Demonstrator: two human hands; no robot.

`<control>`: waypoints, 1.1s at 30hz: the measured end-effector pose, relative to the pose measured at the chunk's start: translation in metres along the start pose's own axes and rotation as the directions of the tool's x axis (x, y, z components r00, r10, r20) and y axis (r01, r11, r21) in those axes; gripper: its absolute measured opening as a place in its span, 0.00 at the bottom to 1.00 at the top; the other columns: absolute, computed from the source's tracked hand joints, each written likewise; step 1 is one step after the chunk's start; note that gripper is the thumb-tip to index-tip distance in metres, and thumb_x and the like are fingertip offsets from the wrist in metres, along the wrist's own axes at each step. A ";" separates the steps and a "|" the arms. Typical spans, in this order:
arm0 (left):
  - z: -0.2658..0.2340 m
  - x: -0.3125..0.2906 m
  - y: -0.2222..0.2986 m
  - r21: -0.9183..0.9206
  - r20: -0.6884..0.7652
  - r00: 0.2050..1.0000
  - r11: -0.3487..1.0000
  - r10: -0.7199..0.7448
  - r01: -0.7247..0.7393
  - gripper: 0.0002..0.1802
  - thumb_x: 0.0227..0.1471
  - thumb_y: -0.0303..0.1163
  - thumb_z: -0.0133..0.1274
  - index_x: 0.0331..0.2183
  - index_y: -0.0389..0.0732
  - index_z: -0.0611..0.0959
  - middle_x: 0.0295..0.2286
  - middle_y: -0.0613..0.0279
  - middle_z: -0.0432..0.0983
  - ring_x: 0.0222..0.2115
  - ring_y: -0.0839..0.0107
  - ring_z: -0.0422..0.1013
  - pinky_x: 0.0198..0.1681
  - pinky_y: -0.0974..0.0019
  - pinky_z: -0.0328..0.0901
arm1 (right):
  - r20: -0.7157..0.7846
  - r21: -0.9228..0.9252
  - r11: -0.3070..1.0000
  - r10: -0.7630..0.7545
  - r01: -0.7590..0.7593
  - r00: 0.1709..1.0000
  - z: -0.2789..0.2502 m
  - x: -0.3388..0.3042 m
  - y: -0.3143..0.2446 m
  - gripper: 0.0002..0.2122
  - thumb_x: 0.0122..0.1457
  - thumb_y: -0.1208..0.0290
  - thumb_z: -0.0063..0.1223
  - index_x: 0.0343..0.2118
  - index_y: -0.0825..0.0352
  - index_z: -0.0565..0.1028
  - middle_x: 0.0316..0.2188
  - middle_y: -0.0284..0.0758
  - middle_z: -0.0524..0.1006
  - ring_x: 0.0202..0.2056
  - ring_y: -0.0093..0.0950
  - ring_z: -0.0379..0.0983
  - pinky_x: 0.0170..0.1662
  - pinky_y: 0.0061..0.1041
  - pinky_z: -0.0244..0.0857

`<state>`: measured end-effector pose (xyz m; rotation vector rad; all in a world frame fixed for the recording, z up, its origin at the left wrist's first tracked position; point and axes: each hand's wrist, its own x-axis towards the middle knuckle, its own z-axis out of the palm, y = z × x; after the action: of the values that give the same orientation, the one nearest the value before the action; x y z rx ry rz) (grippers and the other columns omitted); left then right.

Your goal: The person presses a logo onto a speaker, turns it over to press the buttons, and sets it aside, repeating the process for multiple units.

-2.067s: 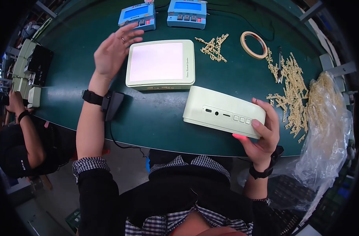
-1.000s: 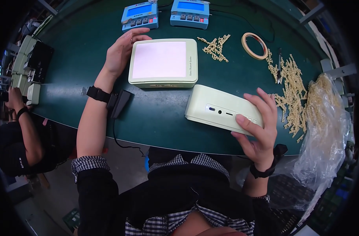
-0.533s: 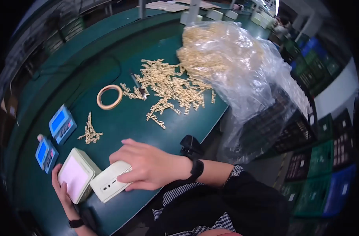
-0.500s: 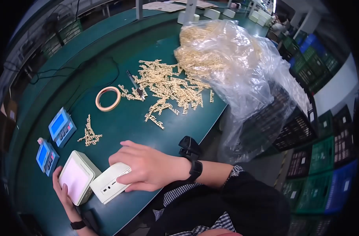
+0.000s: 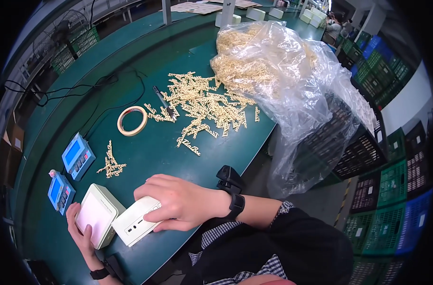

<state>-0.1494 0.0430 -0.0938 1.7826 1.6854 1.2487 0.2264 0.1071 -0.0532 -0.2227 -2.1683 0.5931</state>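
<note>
1. The work looks midway, I judge: 2 pale green boxes are out and a hand is on each.
2. The right hand [image 5: 173, 204] has its fingers clamped on the small box [image 5: 133, 223], whose face with holes and buttons is turned up; whether this box bears on the table [image 5: 154, 161] I cannot tell.
3. The left hand [image 5: 81, 230] is at the left edge of the screen box [image 5: 95, 216], thumb over the front, fingers apart from it; I cannot tell how firmly they press.
4. Done, as far as shows: the screen box is set on the table, its screen pale and bright. The small box overlaps its edge in this view; contact is unclear.
5. Left undone: the small box is not let go, and the letter pieces [image 5: 211, 104] lie loose, with a little heap [image 5: 111, 164] apart from them.
6. The clear bag [image 5: 292, 80] is bulky with more such pieces; its lower part drapes over a black crate [image 5: 359, 152], whose contents are hidden.
7. Green crates [image 5: 390, 187] and a blue crate [image 5: 416, 218] are at far right; what they hold I cannot tell.
</note>
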 end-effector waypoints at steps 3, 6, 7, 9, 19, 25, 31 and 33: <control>0.002 0.001 0.022 0.273 0.080 0.996 0.961 0.031 -0.052 0.47 0.42 0.61 0.53 0.56 0.36 0.71 0.55 0.50 0.66 0.58 0.54 0.59 0.62 0.54 0.50 | 0.000 -0.005 1.000 0.002 -0.002 1.000 0.000 -0.001 -0.001 0.11 0.47 0.66 0.64 0.30 0.65 0.76 0.44 0.45 0.69 0.40 0.43 0.68 0.44 0.39 0.63; 0.009 0.000 0.039 0.293 0.107 0.993 0.952 0.058 -0.087 0.48 0.42 0.63 0.53 0.57 0.38 0.71 0.57 0.50 0.63 0.59 0.52 0.57 0.62 0.52 0.49 | 0.010 -0.007 1.000 0.006 -0.006 1.000 0.000 0.000 0.000 0.11 0.47 0.66 0.64 0.31 0.65 0.76 0.44 0.45 0.69 0.41 0.43 0.68 0.44 0.39 0.64; 0.011 0.000 0.044 0.302 0.123 0.990 0.947 0.074 -0.109 0.49 0.41 0.63 0.53 0.58 0.40 0.70 0.58 0.50 0.62 0.60 0.51 0.56 0.62 0.51 0.49 | 0.016 -0.009 1.000 0.009 -0.009 1.000 0.000 0.000 0.000 0.11 0.47 0.66 0.64 0.31 0.65 0.76 0.44 0.44 0.69 0.41 0.43 0.69 0.44 0.39 0.64; 0.011 0.000 0.055 0.367 0.173 0.982 0.920 0.075 -0.135 0.49 0.41 0.64 0.53 0.58 0.40 0.70 0.59 0.49 0.61 0.60 0.50 0.55 0.62 0.50 0.49 | 0.025 -0.008 1.000 0.014 -0.014 1.000 -0.001 0.000 0.000 0.12 0.47 0.66 0.64 0.32 0.64 0.76 0.44 0.44 0.69 0.41 0.43 0.69 0.44 0.39 0.64; 0.017 -0.005 0.067 0.594 0.278 0.959 0.777 0.045 -0.209 0.44 0.36 0.51 0.63 0.55 0.43 0.74 0.60 0.49 0.60 0.61 0.48 0.55 0.61 0.47 0.51 | 0.052 -0.017 0.999 0.032 -0.031 0.998 -0.001 0.001 0.000 0.12 0.48 0.66 0.64 0.33 0.64 0.77 0.44 0.44 0.69 0.41 0.42 0.69 0.42 0.38 0.64; 0.019 -0.006 0.069 0.602 0.265 0.960 0.764 0.087 -0.235 0.39 0.30 0.38 0.65 0.50 0.43 0.75 0.59 0.50 0.62 0.59 0.46 0.56 0.60 0.45 0.52 | 0.066 0.001 0.999 0.034 -0.034 0.997 -0.003 0.002 0.001 0.12 0.48 0.66 0.64 0.33 0.64 0.76 0.45 0.44 0.69 0.40 0.42 0.69 0.41 0.38 0.64; 0.027 -0.007 0.073 0.553 0.178 0.982 0.818 0.068 -0.157 0.39 0.29 0.34 0.63 0.50 0.42 0.73 0.56 0.50 0.65 0.59 0.44 0.57 0.61 0.44 0.52 | 0.096 0.004 0.998 0.056 -0.057 0.994 -0.006 0.007 0.001 0.13 0.48 0.66 0.64 0.35 0.64 0.76 0.45 0.45 0.69 0.40 0.42 0.69 0.41 0.38 0.64; 0.028 -0.005 0.076 0.544 0.173 0.983 0.826 0.064 -0.150 0.39 0.29 0.34 0.63 0.50 0.42 0.73 0.56 0.50 0.64 0.59 0.43 0.57 0.61 0.43 0.51 | 0.103 0.009 0.998 0.062 -0.063 0.993 -0.006 0.008 0.001 0.13 0.48 0.66 0.64 0.35 0.64 0.76 0.44 0.45 0.69 0.40 0.42 0.69 0.40 0.38 0.64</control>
<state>-0.0815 0.0307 -0.0514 2.2587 2.0211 0.6638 0.2263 0.1131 -0.0444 -0.2593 -2.2627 0.6662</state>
